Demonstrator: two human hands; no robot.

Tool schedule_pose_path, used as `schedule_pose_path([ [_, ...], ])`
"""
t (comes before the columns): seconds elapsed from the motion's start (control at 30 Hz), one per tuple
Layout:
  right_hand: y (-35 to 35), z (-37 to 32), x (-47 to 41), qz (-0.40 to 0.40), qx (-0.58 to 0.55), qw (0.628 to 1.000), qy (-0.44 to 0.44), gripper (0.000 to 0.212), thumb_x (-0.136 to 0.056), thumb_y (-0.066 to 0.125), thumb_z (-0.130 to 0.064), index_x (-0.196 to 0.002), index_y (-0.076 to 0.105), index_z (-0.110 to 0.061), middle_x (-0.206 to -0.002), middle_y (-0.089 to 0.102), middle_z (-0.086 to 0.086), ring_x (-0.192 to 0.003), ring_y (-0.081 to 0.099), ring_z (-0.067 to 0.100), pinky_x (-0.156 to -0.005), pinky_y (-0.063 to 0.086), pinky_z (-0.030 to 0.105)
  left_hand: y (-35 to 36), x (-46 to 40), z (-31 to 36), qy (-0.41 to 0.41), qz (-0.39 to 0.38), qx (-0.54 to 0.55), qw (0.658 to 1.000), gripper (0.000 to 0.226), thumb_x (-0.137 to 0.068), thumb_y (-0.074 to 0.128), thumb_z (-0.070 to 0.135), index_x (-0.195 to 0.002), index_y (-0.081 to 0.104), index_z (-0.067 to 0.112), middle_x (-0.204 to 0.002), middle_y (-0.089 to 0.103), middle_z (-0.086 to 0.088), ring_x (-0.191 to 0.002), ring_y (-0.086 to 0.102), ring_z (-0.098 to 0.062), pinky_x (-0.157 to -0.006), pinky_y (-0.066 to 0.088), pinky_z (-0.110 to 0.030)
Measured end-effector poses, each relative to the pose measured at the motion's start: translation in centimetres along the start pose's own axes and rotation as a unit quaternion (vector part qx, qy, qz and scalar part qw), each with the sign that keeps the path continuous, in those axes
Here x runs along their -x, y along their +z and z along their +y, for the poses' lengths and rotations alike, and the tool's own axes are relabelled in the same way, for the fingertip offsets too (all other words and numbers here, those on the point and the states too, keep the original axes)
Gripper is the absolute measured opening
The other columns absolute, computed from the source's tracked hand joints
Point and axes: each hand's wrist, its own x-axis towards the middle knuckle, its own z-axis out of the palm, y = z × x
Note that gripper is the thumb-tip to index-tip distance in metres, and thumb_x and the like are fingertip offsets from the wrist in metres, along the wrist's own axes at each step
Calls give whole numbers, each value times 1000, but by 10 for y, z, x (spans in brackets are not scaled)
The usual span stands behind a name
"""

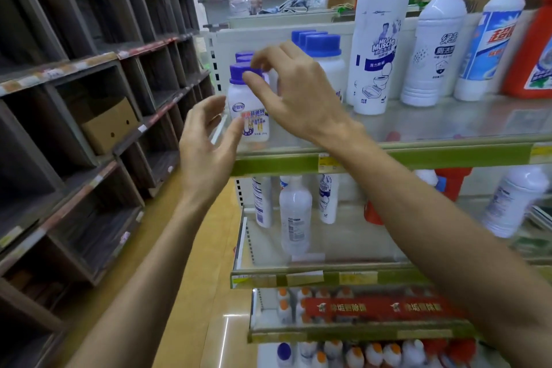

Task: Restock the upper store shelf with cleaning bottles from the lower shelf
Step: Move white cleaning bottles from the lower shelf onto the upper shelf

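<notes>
A small white bottle with a purple cap (243, 104) stands upright at the left front of the upper shelf (448, 154). My right hand (294, 92) hovers at its cap, fingers spread, fingertips at or just off the cap. My left hand (206, 140) is open beside the bottle's lower left, thumb close to the label; I cannot tell if it touches. More purple-capped bottles (324, 51) stand behind. On the lower shelf (328, 278) stand a clear bottle (295, 215) and other white bottles (513, 203).
Tall white cleaner bottles (378, 45) and a red jug (531, 48) fill the right of the upper shelf. Dark wooden cubbies (89, 98), one with a cardboard box (109, 125), line the left. Orange-capped bottles (358, 352) crowd the bottom shelves.
</notes>
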Motion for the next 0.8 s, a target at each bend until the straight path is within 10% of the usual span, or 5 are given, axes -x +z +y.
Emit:
schedule_pose_path([
  [0.13, -19, -3, 79, 52, -59, 997, -15, 11, -94, 64, -10, -89, 67, -2, -80, 58, -1, -63, 39, -2, -69, 36, 8, 4, 63, 7, 32, 45, 62, 997, 15, -99, 58, 6, -114, 61, 8, -106, 66, -9, -100, 66, -21, -89, 54, -34],
  [0.5, -21, 65, 205, -56, -13, 993, 102, 11, -95, 61, -13, -88, 67, -9, -75, 57, -5, -62, 47, 9, -59, 48, 33, 66, 134, -59, -168, -77, 22, 983, 8, -99, 61, 16, -106, 65, 18, -95, 68, 1, -84, 68, -22, -70, 56, -32],
  [0.8, -49, 92, 247, -83, 39, 984, 156, 5, -92, 65, -12, -89, 68, -13, -80, 48, -15, -66, 40, 0, -65, 33, 11, 128, 64, -90, -148, -247, -240, 927, 63, -90, 53, 59, -137, 43, 18, -135, 52, -10, -118, 57, -30, -90, 53, -50],
])
